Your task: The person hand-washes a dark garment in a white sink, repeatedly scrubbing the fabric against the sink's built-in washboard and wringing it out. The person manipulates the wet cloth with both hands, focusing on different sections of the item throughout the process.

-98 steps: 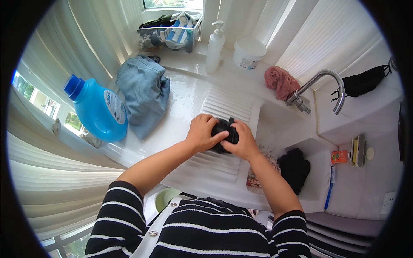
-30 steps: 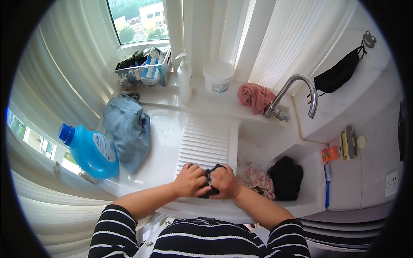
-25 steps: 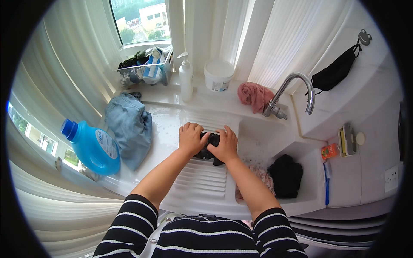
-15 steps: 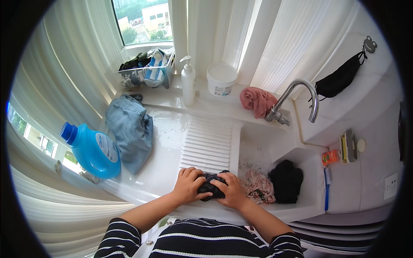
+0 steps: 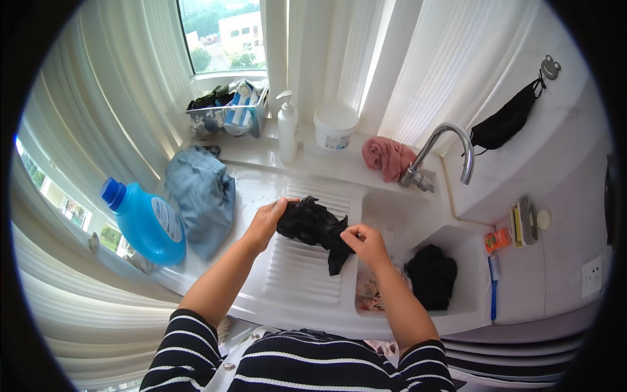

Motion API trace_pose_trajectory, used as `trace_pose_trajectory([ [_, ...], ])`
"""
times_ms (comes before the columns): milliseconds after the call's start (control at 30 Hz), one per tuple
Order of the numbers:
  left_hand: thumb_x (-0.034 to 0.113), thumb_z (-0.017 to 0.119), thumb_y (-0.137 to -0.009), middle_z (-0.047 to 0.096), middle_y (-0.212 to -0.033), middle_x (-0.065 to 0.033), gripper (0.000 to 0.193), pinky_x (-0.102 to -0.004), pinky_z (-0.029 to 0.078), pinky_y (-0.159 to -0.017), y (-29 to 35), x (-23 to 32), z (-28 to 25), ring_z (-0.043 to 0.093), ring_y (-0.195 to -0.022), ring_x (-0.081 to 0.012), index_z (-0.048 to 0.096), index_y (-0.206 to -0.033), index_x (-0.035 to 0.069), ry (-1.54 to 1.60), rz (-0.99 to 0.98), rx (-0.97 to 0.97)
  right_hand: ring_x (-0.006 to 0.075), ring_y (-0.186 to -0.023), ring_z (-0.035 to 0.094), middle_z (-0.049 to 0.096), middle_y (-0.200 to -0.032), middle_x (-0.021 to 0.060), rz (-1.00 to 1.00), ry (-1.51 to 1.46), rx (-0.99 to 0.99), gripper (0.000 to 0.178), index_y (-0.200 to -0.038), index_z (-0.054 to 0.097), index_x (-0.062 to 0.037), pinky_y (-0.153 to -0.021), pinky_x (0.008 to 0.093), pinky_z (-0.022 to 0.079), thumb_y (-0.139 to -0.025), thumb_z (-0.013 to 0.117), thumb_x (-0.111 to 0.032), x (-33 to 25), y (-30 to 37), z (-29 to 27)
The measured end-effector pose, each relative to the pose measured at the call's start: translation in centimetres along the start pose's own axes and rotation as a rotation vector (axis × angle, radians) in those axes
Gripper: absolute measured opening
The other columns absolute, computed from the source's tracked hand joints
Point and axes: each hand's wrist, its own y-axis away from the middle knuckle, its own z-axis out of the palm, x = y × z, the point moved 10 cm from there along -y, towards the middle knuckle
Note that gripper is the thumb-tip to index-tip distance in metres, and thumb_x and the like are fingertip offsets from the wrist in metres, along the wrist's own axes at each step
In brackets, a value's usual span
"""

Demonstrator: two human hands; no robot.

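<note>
Black cloth (image 5: pixel 308 224) sat mid-frame in head view, over the ribbed board (image 5: pixel 302 277). Left hand (image 5: pixel 264 222) gripped its left end, right hand (image 5: pixel 367 244) pinched its right end. Sink (image 5: pixel 400 215) was right of centre, blue bottle (image 5: pixel 145 225) at left.

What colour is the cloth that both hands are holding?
The cloth is black; it shows best in the head view, over the white ridged washboard.
</note>
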Motion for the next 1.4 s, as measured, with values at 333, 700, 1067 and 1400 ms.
trace_pose_trajectory([
  [333, 0.056, 0.057, -0.09, 0.041, -0.146, -0.0199, 0.063, -0.0623, 0.026, -0.109, -0.1, -3.3, 2.5, 0.035, -0.135, -0.0441, 0.056, -0.135, 0.012, -1.33, 0.278, 0.224, 0.0365, -0.14, 0.03, 0.042, -0.147, 0.0145, -0.14, 0.844, 0.058, 0.083, -0.133, 0.055, -0.0154, -0.109, 0.0684, 0.022, -0.068, 0.076, -0.063, 0.3, -0.5, 6.2],
  [700, 0.039, 0.08, -0.076, 0.05, -0.071, -0.0051, 0.037, -0.038, 0.037, -0.064, 11.4, -0.1, 9.8, 0.05, -0.069, -0.0249, 0.053, -0.072, 0.014, -1.06, 0.901, -0.244, 0.0217, -0.076, 0.057, 0.057, -0.084, 0.005, -1.162, 0.608, -0.15, 0.028, -0.079, 0.057, -0.0128, -0.074, 0.0355, 0.043, -0.068, 0.081, -0.024, -5.8, 11.5, 7.7],
  [1067, 0.062, 0.056, -0.087, 0.067, -0.11, -0.013, 0.058, -0.0639, 0.037, -0.092, -5.1, -2.7, 5.0, 0.058, -0.108, -0.035, 0.069, -0.098, 0.007, -1.429, 0.172, 0.398, 0.0352, -0.124, 0.046, 0.056, -0.128, 0.0129, -0.065, 0.859, 0.231, 0.049, -0.114, 0.059, -0.0081, -0.097, 0.0575, 0.039, -0.077, 0.07, -0.038, 2.1, -5.6, 4.5],
  [1400, 0.041, 0.071, -0.076, 0.057, -0.099, -0.0156, 0.039, -0.046, 0.042, -0.083, 5.1, -2.0, 9.9, 0.055, -0.093, -0.0365, 0.058, -0.091, 0.007, -1.042, 0.864, -0.525, 0.0339, -0.112, 0.052, 0.055, -0.115, 0.0148, -1.007, 0.476, -0.283, 0.053, -0.101, 0.06, -0.0093, -0.095, 0.0528, 0.039, -0.061, 0.08, -0.04, -2.4, 3.7, 7.5],
])
